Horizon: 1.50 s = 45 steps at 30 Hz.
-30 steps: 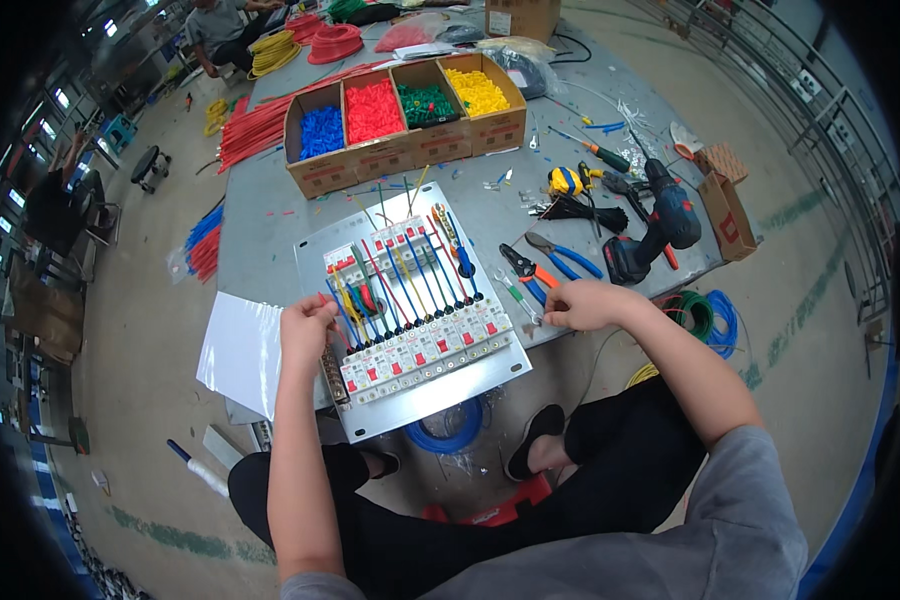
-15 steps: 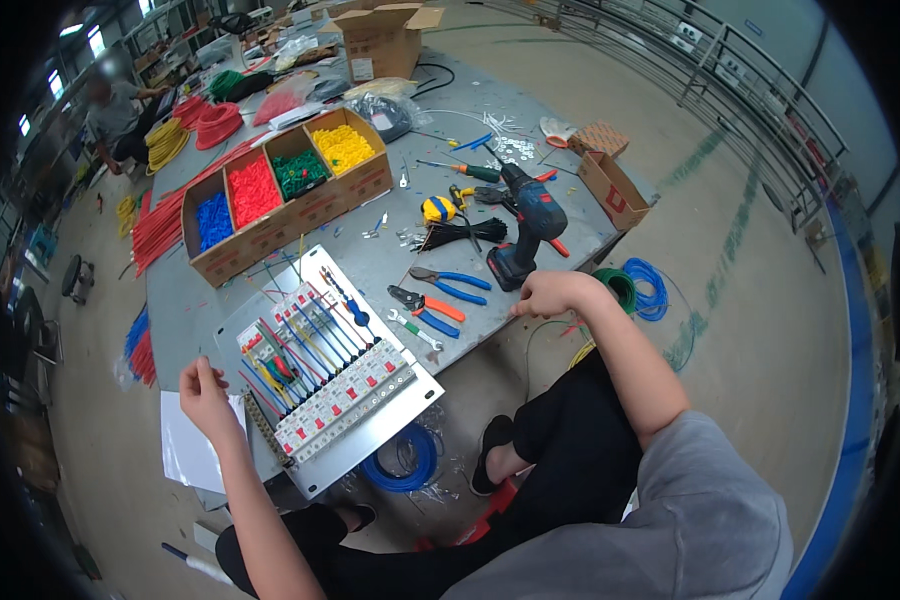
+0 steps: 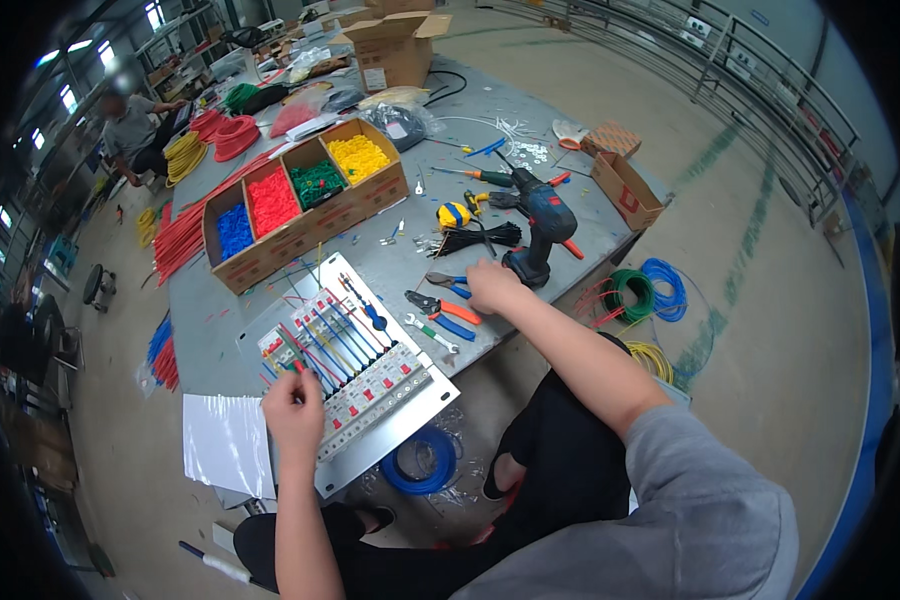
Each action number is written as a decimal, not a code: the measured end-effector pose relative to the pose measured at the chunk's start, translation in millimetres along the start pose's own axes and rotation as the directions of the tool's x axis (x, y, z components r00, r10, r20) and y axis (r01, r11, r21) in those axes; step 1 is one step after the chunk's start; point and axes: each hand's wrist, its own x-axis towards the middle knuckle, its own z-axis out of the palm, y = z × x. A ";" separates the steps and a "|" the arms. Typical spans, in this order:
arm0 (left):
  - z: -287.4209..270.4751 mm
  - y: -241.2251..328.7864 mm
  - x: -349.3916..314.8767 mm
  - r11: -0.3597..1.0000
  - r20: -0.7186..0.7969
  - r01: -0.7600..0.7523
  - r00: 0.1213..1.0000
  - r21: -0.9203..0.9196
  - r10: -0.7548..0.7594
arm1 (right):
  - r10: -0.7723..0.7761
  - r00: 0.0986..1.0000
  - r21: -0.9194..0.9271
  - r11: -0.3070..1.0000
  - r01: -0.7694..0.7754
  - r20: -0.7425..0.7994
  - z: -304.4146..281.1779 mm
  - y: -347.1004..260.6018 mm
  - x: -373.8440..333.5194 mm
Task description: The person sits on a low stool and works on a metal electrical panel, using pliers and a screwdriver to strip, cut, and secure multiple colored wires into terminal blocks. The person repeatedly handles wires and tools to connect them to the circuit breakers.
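Observation:
My left hand [image 3: 294, 408] is at the left side of a metal mounting plate [image 3: 436, 394], its fingers drawn together beside a green and red piece [image 3: 292, 348] among the wires. Whatever its fingertips hold is hidden. The plate carries a row of white circuit breakers [image 3: 372, 390] with red switches and several thin coloured wires [image 3: 342, 338]. On the right, my right hand [image 3: 494, 288] is closed over the handle ends of blue-handled pliers [image 3: 448, 281], which lie on the table. Wire strippers [image 3: 444, 310] with orange and blue handles and a green-and-silver wrench [image 3: 431, 333] lie just nearer.
A cordless drill [image 3: 542, 225] stands right of my right hand, near black cable ties [image 3: 480, 237] and a yellow tape measure [image 3: 454, 215]. Behind the plate is a divided cardboard box [image 3: 315, 222] of coloured caps. White paper [image 3: 225, 440] lies at left. Another person sits far left.
My left hand has moved right, onto the plate's left side. My right hand has moved left from the table edge to the blue-handled pliers. The whole view has shifted slightly.

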 end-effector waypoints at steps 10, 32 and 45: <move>12.2 22.4 -18.1 0.958 0.456 -0.206 0.885 0.200 0.095 | 0.044 0.993 0.003 0.999 -0.044 -0.108 4.9 -21.1 3.7; -50.6 119.6 -84.0 0.622 0.477 0.297 0.867 -0.725 0.142 | 0.084 0.946 0.305 0.952 0.016 -0.313 78.9 -26.7 -61.4; -107.5 204.8 -123.8 -0.186 0.396 0.478 0.848 -0.858 0.351 | 0.030 0.875 0.333 0.931 0.152 -0.482 20.1 -26.0 20.5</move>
